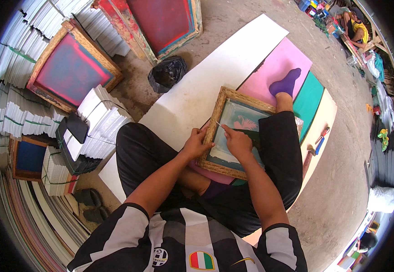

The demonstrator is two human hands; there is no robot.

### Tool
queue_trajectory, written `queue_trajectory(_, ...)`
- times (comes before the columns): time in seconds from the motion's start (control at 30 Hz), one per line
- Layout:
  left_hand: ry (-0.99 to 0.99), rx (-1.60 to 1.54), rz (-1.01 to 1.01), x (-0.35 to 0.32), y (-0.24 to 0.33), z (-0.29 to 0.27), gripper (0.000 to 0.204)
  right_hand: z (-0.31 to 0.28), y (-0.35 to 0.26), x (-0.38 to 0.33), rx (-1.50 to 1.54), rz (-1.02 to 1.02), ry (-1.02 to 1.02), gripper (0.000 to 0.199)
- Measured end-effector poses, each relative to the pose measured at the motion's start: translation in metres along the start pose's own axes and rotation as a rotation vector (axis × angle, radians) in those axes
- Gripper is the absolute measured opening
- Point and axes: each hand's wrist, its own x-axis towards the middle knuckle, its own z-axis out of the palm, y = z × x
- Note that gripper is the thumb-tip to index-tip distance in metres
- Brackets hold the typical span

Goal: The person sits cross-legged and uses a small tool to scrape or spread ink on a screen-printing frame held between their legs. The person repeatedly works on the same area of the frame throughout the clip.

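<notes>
A wooden-framed printing screen (pixel 218 111) with teal mesh and a pale, feathery pattern lies tilted across my lap, partly behind my right leg. My left hand (pixel 196 144) grips its left wooden edge, thumb stretched along the wood. Over the mesh, my right hand (pixel 239 143) is closed with the index finger pointing at the frame's inner left edge. A thin, light-coloured pointed tool (pixel 218 123) sticks out from its fingertips; most of it is hidden, so its exact kind is unclear. Whitish film or residue shows along the mesh border.
I sit on white, pink (pixel 274 68) and green sheets. To the right lie a hammer (pixel 309 156) and red-handled and blue-handled tools. A black plastic bag (pixel 167 75), other framed screens (pixel 74 68) and tied paper stacks (pixel 99 115) stand at left. Another person (pixel 357 29) sits far right.
</notes>
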Motion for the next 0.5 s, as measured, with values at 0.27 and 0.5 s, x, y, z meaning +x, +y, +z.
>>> queue_trajectory(0.27,0.008,-0.011,-0.010,-0.0031,0.0057,-0.0035,0.092,-0.0013,0.0014,0.0017,0.031,0.013,-0.098,0.040)
queue_trajectory(0.5,0.036,0.027,-0.012,-0.0021,0.0087,-0.0026,0.091,-0.0029,0.0007,0.0013,0.047,0.026,-0.104,0.039)
